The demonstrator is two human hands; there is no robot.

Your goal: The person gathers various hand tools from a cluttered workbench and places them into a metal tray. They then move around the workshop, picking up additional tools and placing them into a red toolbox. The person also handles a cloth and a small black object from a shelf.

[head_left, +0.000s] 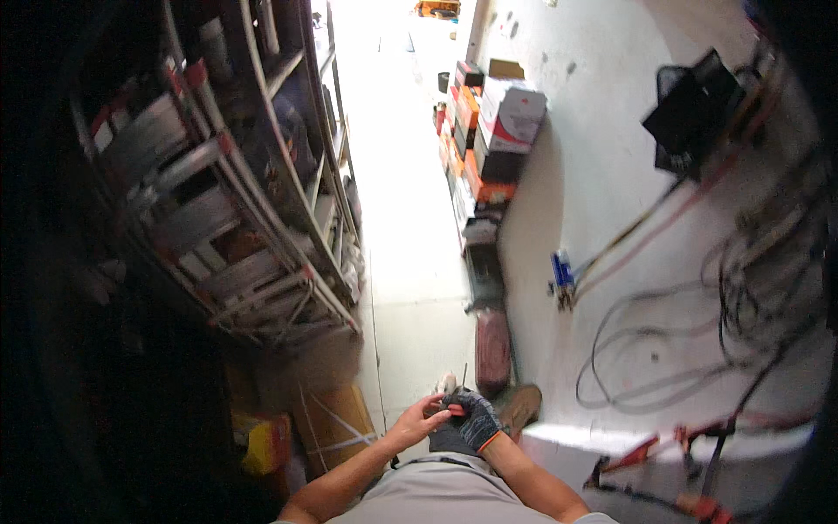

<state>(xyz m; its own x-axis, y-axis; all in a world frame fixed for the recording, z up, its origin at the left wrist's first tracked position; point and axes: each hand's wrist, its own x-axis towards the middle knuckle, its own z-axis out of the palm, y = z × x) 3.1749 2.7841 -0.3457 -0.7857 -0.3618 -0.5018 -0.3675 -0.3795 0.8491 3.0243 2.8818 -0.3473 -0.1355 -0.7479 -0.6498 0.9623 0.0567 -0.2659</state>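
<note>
My left hand is bare and held in front of my waist, its fingers apart and nearly touching my right hand. A dark grey knitted glove with an orange cuff covers my right hand. The gloved fingers are closed round a small red piece; a thin dark rod rises just above it. Whether rod and red piece belong together I cannot tell. Below the hands, a whitish object and a brown shoe-like shape show near the floor.
Folded metal ladders lean against shelving on the left. Stacked boxes and a maroon case line the right wall. Loose hoses and a red-and-black metal frame lie at right. Cardboard stands at lower left.
</note>
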